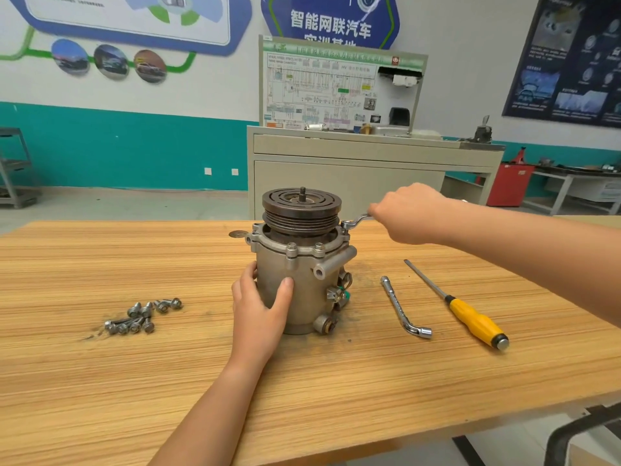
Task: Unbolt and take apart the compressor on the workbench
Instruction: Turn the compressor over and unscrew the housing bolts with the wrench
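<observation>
The grey metal compressor (302,284) stands upright in the middle of the wooden workbench (134,381), its dark grooved pulley (301,205) on top. My left hand (260,306) wraps around the lower left of its body, thumb across the front. My right hand (408,213) grips the handle of a silver wrench (354,222), whose ring end sits on a bolt at the right side of the top flange. Two more bolt heads show on the flange front (304,247).
Several loose bolts (142,317) lie in a heap left of the compressor. To its right lie an L-shaped socket wrench (403,307) and a yellow-handled screwdriver (470,317). A round washer-like disc (238,234) lies behind the compressor. A training cabinet stands beyond the bench.
</observation>
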The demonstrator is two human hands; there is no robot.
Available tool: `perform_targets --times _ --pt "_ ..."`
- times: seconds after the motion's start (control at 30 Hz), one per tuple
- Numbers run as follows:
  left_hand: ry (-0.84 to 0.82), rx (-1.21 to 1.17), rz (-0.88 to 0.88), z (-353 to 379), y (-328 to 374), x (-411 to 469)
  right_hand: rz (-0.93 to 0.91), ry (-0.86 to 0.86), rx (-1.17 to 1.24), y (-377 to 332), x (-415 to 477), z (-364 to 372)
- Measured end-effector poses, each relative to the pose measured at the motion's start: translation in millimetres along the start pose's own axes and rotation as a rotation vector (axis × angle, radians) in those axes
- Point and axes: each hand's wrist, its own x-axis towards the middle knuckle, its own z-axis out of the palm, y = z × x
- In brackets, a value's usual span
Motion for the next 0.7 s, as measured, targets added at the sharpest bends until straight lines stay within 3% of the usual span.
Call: perform_targets --times 0.37,0.5,0.57,0.7 --pt "0.010 -0.004 0.012 0.6 -0.6 0.8 0.077 0.327 0.249 -14.9 38.7 40.2" --pt "0.012 -0.003 0.017 0.9 -1.0 0.6 0.218 0.435 0.543 -7.6 20.3 36.5" --pt "0.011 -0.004 0.014 0.8 -1.0 0.5 0.247 0.433 0.672 -4.0 4.9 29.4" --pt "0.011 0.010 0.013 0.2 -1.9 0.5 0.209 0.216 0.573 -1.4 -23.8 13.4"
